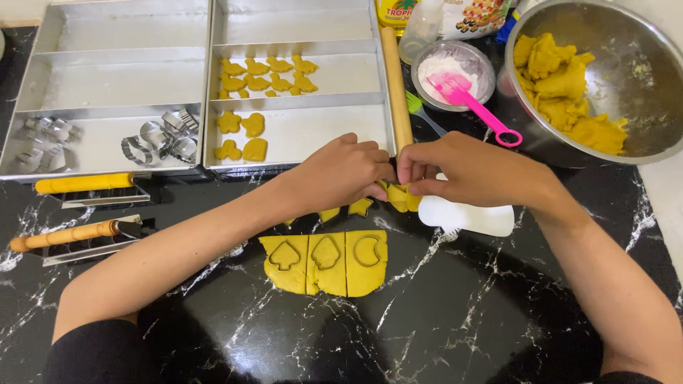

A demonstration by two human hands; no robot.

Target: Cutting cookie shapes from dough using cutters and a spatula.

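- A flat sheet of yellow dough (pixel 327 262) is laid on the black marbled worktop (pixel 441 313), nearest the viewer and just below both sets of fingers; it is scored into three strips, and two spade outlines and one crescent outline are pressed into it.
- Small yellow offcuts, one star-shaped (pixel 360 207), are seen just under the left fingers.
- A small lump of yellow dough (pixel 400 197) is pinched between the fingertips of the left hand (pixel 348 171) and the right hand (pixel 469 171); both sets of fingers are curled tight on it, and most of the lump is hidden by them.
- A white plastic scraper (pixel 469 217) is lying under the right hand, just beside the lump.
- Two wooden-handled metal tools (pixel 78 233) are placed well to the left of the left fingers.
- A wooden rolling pin (pixel 395 85) is stretched away from the fingertips.
- Beyond the left fingers, cut dough shapes (pixel 245 135) are set in a metal tray (pixel 299 21); metal cutters (pixel 160 139) are kept in the tray further left.
- Beyond the right fingers, a glass bowl of white flour with a pink brush (pixel 462 92) is seen, and a steel bowl (pixel 640 78) holds rough yellow dough chunks (pixel 562 92).
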